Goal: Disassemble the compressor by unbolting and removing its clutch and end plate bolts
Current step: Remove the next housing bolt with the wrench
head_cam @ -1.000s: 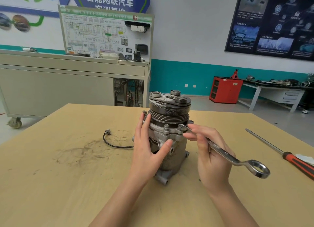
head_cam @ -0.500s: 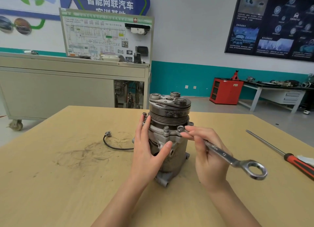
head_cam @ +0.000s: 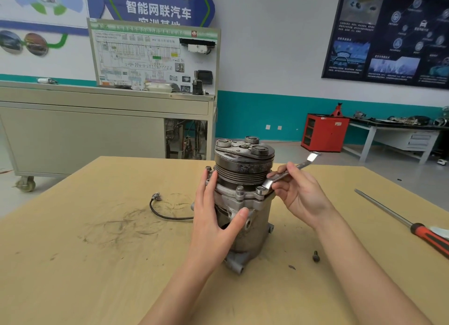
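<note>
A grey metal compressor [head_cam: 252, 217] stands upright on the wooden table [head_cam: 97, 264], its clutch plate [head_cam: 244, 148] and grooved pulley on top. My left hand [head_cam: 213, 217] wraps the left side of its body, thumb on the front. My right hand [head_cam: 301, 196] grips a silver combination wrench [head_cam: 289, 171]. One wrench end sits on a flange bolt [head_cam: 261, 191] at the front right, and the handle points up and to the right. Another flange bolt [head_cam: 239, 190] stands at the front. A loose dark bolt [head_cam: 315, 256] lies on the table to the right of the compressor.
A long screwdriver [head_cam: 413, 226] with a red and black handle lies at the table's right edge. The compressor's black cable [head_cam: 165, 213] curls left over dark smudges. Behind stand a grey cabinet [head_cam: 85, 135], a red tool cabinet [head_cam: 324, 132] and a workbench [head_cam: 398, 130].
My right hand has swung the wrench from pointing down and right to pointing up and right at the same flange bolt. A loose bolt has come into view on the table.
</note>
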`<act>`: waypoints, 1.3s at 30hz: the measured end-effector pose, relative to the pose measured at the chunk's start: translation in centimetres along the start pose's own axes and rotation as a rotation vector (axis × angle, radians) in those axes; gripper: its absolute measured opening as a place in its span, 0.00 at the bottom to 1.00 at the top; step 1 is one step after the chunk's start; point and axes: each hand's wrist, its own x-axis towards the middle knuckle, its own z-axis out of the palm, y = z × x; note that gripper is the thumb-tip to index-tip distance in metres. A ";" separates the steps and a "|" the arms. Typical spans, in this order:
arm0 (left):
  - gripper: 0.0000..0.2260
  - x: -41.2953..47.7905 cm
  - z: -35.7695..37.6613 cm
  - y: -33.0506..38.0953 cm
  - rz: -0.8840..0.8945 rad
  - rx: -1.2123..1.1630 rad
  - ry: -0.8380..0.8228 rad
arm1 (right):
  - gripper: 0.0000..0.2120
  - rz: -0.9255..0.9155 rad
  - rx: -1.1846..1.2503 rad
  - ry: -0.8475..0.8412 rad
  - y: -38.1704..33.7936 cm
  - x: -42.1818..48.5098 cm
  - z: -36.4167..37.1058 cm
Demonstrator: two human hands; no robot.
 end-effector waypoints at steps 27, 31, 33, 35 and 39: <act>0.36 0.2 0.0 -0.3 0.013 -0.014 0.024 | 0.24 -1.410 -1.574 0.214 2.6 -5.9 5.3; 0.36 0.2 0.1 -0.3 0.019 -0.018 0.030 | 0.25 -1.412 -1.595 0.178 2.2 -5.8 5.1; 0.37 0.2 0.1 -0.5 0.024 -0.020 0.026 | 0.23 -1.402 -1.619 0.164 1.8 -5.5 5.4; 0.37 0.2 0.2 -0.5 0.027 -0.020 0.031 | 0.19 -1.434 -1.688 0.190 1.6 -5.1 5.9; 0.35 0.3 0.1 0.2 0.021 -0.023 0.021 | 0.09 -1.456 -1.785 0.233 1.6 -4.1 7.2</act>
